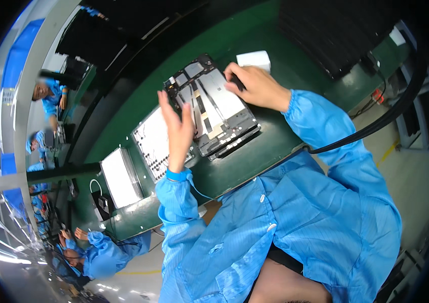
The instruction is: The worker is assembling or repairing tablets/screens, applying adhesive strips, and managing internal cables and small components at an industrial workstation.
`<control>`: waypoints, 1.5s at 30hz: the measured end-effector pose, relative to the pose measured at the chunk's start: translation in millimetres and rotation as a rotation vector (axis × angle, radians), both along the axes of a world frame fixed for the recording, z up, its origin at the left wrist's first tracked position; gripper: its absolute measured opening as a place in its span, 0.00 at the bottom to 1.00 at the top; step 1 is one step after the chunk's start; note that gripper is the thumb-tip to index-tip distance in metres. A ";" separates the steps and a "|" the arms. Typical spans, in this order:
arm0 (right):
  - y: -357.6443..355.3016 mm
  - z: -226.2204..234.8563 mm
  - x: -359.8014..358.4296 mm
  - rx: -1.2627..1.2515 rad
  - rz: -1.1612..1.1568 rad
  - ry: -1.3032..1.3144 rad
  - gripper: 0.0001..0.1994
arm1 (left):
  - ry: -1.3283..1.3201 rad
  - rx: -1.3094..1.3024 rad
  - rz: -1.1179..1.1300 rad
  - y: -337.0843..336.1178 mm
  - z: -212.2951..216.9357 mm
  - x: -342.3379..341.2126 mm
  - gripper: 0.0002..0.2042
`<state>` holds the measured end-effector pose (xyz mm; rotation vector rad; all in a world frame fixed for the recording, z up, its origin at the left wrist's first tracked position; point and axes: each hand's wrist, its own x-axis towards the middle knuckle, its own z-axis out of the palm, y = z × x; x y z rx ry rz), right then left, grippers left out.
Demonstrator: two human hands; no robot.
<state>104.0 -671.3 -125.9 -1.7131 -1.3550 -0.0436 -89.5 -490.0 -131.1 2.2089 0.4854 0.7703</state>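
Observation:
An opened tablet-like device (217, 108), dark frame with silver shielding and ribbon cables, lies in a black fixture on the green bench (270, 146). My left hand (176, 129) is raised flat with fingers apart beside the device's left edge, holding nothing. My right hand (255, 86) rests on the device's upper right corner, fingers curled around a small dark tool whose tip is hidden. Both sleeves are blue, and a blue wrist strap sits on my left wrist.
A white perforated tray (154, 144) lies left of the device, with a white panel (118, 177) further left. A small white box (255, 59) stands behind my right hand. Black stacked trays (336, 30) fill the back right. Other workers in blue sit along the left.

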 end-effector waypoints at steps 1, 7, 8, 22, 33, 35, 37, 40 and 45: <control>-2.1 16.1 -9.0 -0.113 -0.015 0.130 0.12 | 0.019 -0.188 -0.062 -7.6 -0.2 -2.2 0.40; 28.3 35.0 -37.7 0.185 0.285 0.766 0.21 | -0.365 -0.717 -0.167 -11.5 -18.5 -20.4 0.40; 38.0 49.1 -41.6 0.163 0.304 0.770 0.21 | -0.434 -0.767 -0.179 -5.5 -29.7 -25.3 0.37; 327.9 -50.3 101.1 -0.022 -0.155 0.547 0.28 | -0.404 -0.704 -0.113 -24.9 -62.4 -18.2 0.27; 10.6 57.8 120.5 0.041 -0.008 0.051 0.15 | -0.330 -0.290 -0.281 -9.0 5.5 -34.4 0.12; -44.6 20.7 108.0 0.039 -0.220 0.094 0.12 | -0.191 -0.132 -0.403 -15.5 32.1 -30.8 0.10; -75.7 -24.1 99.0 0.048 -0.326 0.163 0.11 | -0.019 0.040 -0.526 -24.7 58.3 -15.8 0.12; -78.8 -44.5 77.2 0.030 -0.298 0.179 0.19 | 0.142 0.340 -0.634 -37.0 73.4 26.5 0.13; -45.4 -52.1 94.7 0.189 -0.102 0.444 0.18 | 0.317 0.332 -0.586 -41.2 40.4 92.9 0.26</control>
